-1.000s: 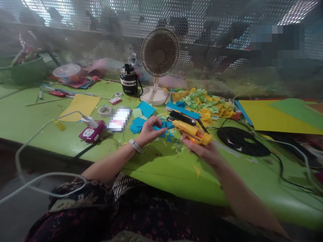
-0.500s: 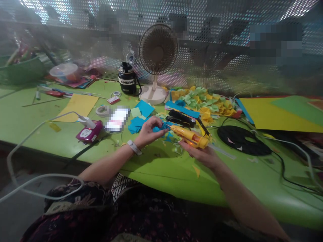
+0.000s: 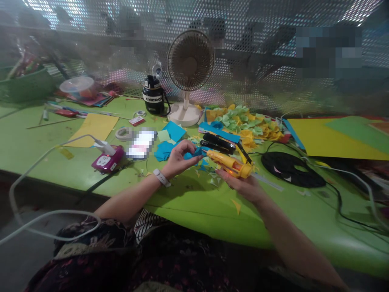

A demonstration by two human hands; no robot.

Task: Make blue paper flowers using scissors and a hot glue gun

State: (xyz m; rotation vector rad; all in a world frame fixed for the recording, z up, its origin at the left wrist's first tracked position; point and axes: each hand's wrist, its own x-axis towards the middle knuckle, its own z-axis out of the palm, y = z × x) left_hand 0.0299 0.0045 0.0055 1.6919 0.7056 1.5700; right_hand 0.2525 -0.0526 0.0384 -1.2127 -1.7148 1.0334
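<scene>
A yellow hot glue gun (image 3: 232,164) is gripped in my right hand (image 3: 240,184), its nozzle pointing left. Between thumb and fingers, my left hand (image 3: 182,157) pinches a small piece of blue paper (image 3: 198,152). The nozzle tip is right beside that piece; whether they touch I cannot tell. Just left of my left hand lie cut blue paper squares (image 3: 164,150). Behind the glue gun rests a black stapler (image 3: 217,144). Green and yellow paper scraps (image 3: 214,178) are scattered under my hands.
A white fan (image 3: 187,115) and a black bottle (image 3: 153,97) stand at the back. Green and yellow paper petals (image 3: 246,123) are heaped behind the stapler. Leftward are a phone (image 3: 141,144), a purple power socket (image 3: 107,160) and a white cable (image 3: 45,152). A black disc (image 3: 293,169) lies at right.
The glue gun has shifted very slightly to the right. My left hand holds the blue paper in the same place.
</scene>
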